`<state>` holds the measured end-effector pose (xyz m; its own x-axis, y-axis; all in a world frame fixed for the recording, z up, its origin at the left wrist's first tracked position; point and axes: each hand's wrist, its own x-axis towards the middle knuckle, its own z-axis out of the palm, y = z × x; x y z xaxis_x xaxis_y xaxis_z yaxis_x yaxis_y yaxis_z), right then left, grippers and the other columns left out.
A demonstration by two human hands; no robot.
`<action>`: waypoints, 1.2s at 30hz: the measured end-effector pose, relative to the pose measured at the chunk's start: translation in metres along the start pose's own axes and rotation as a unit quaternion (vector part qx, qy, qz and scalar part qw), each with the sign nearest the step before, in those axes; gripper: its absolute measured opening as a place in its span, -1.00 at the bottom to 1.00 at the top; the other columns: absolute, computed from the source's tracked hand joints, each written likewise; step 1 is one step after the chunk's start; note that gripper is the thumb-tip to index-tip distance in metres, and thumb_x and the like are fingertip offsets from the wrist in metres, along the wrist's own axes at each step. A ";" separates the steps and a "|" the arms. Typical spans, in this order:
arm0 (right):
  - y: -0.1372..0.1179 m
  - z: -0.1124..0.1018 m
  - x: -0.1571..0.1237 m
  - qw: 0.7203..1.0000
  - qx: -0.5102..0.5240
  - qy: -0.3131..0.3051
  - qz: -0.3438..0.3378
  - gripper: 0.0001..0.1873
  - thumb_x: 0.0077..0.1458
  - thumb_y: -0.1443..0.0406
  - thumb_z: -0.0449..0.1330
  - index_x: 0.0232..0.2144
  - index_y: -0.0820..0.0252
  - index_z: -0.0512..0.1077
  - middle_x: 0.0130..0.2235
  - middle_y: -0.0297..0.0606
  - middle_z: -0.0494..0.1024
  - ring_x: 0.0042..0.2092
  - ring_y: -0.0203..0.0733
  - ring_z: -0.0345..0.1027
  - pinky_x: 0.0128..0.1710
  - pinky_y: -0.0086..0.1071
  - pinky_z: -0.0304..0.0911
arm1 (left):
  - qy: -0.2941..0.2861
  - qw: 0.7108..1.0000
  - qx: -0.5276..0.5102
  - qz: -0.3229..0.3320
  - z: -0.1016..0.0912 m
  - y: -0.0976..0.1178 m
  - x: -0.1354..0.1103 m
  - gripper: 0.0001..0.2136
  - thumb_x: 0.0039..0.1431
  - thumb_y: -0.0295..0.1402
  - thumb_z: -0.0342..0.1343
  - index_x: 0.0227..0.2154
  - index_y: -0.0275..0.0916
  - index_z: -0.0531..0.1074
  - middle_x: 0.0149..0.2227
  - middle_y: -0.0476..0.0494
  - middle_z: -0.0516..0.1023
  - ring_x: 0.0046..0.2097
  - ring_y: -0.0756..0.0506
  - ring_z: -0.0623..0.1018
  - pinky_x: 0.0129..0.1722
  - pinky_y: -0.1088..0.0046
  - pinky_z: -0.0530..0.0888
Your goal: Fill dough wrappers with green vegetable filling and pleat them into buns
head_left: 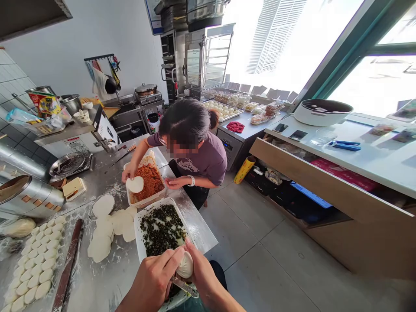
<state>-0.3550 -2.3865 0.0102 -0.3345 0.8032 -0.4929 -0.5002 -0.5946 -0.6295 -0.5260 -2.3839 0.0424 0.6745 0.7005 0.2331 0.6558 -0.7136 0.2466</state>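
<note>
My left hand [155, 277] is closed, its thumb and fingers pinching at a pleated white dough bun [185, 265]. My right hand [205, 276] is cupped round the bun's other side. A flat metal filling spatula [184, 286] juts out beneath the bun; which hand keeps hold of it is partly hidden. Both hands are over the near end of a white tub [139, 242] of chopped dark green filling [162, 227]. Round dough wrappers [103, 234] lie loosely overlapped on the steel table to the left.
Across the table a co-worker [201, 151] holds a wrapper [134, 184] over a tub of reddish filling [147, 182]. A rolling pin [69, 264] and rows of dough pieces [35, 264] lie left. A knife [123, 155] is farther back. An open drawer [325, 177] juts out right.
</note>
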 end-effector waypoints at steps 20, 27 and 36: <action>-0.001 0.002 0.000 0.999 -0.034 -0.019 0.007 -0.46 0.09 -0.22 0.17 -0.36 0.13 0.44 -0.60 -0.40 0.38 -0.64 -0.32 0.19 -0.68 -0.45 -0.03 | 0.040 0.999 -0.009 0.029 -0.010 0.003 -0.003 -0.66 0.30 -0.52 -0.08 0.08 -0.27 0.38 -0.20 -0.19 0.59 -0.34 -0.03 0.57 -0.39 0.48 0.50; -0.001 0.002 0.000 0.999 -0.053 -0.010 -0.003 -0.43 0.16 -0.22 0.08 -0.37 0.15 0.45 -0.63 -0.39 0.37 -0.63 -0.31 0.23 -0.68 -0.47 0.00 | 0.036 0.998 -0.004 0.049 -0.015 0.006 -0.002 -0.62 0.29 -0.52 -0.08 0.14 -0.30 0.34 -0.18 -0.21 0.59 -0.32 -0.03 0.59 -0.37 0.50 0.52; 0.001 -0.001 0.004 0.999 -0.041 -0.023 0.019 -0.43 0.12 -0.23 0.11 -0.33 0.16 0.43 -0.64 -0.42 0.35 -0.65 -0.31 0.22 -0.72 -0.49 -0.02 | 0.040 0.998 -0.016 0.049 -0.013 0.006 -0.002 -0.62 0.26 -0.54 -0.11 0.11 -0.31 0.35 -0.20 -0.21 0.59 -0.34 -0.03 0.58 -0.40 0.49 0.51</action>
<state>-0.3562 -2.3838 0.0073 -0.3892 0.7800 -0.4900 -0.4207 -0.6237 -0.6588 -0.5284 -2.3894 0.0555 0.7049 0.6270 0.3317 0.5762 -0.7789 0.2478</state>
